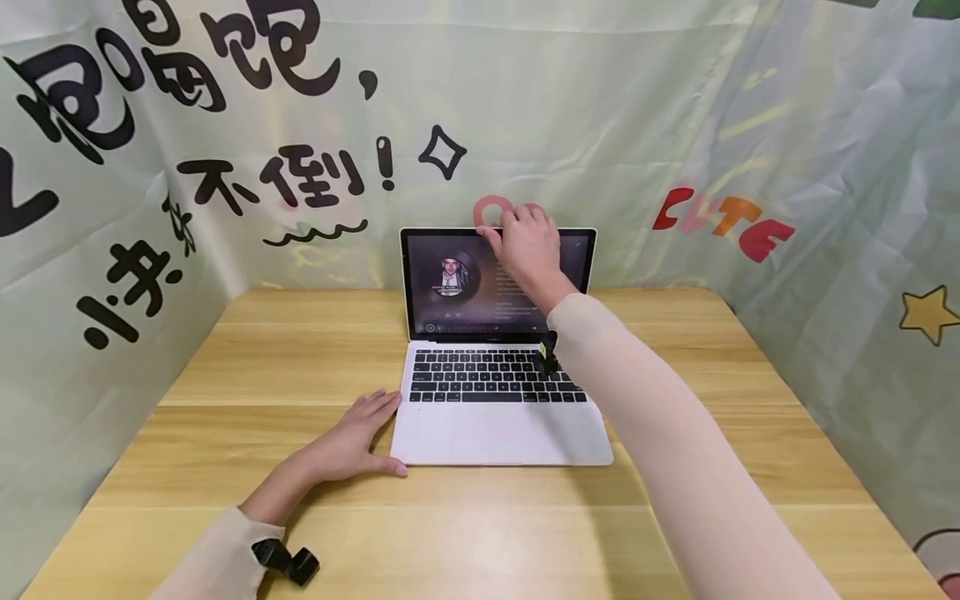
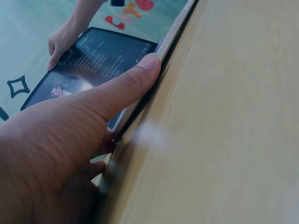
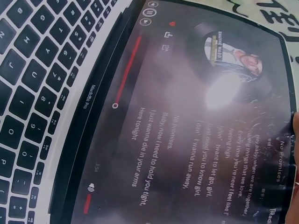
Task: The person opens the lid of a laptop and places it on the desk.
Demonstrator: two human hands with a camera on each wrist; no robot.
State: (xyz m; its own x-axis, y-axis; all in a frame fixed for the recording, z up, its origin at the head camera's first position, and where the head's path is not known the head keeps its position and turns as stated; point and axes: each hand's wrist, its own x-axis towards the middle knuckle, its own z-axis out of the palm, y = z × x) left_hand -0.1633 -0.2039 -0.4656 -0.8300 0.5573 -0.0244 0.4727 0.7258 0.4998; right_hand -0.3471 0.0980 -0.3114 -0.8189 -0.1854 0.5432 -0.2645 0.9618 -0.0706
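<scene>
A silver laptop (image 1: 427, 433) stands unfolded on the wooden table, its lit screen (image 1: 480, 283) showing a music player with lyrics. At the top edge of that screen, my right hand (image 1: 528, 246) holds the lid, fingers over the rim and thumb toward its left. Only bits of this hand's fingers enter the right wrist view, where the screen (image 3: 159, 140) and keyboard (image 3: 37, 84) show close up. Against the base's left side rests my left hand (image 1: 352, 437), fairly straight, with the thumb by the front corner. The left wrist view shows that thumb (image 2: 126, 86) along the laptop's edge.
The wooden table (image 1: 300, 358) extends around the laptop on both sides and in front. Behind and beside it hang pale green printed cloths (image 1: 615, 108) with lettering and a star. A small black device (image 1: 288, 562) is strapped at the left wrist.
</scene>
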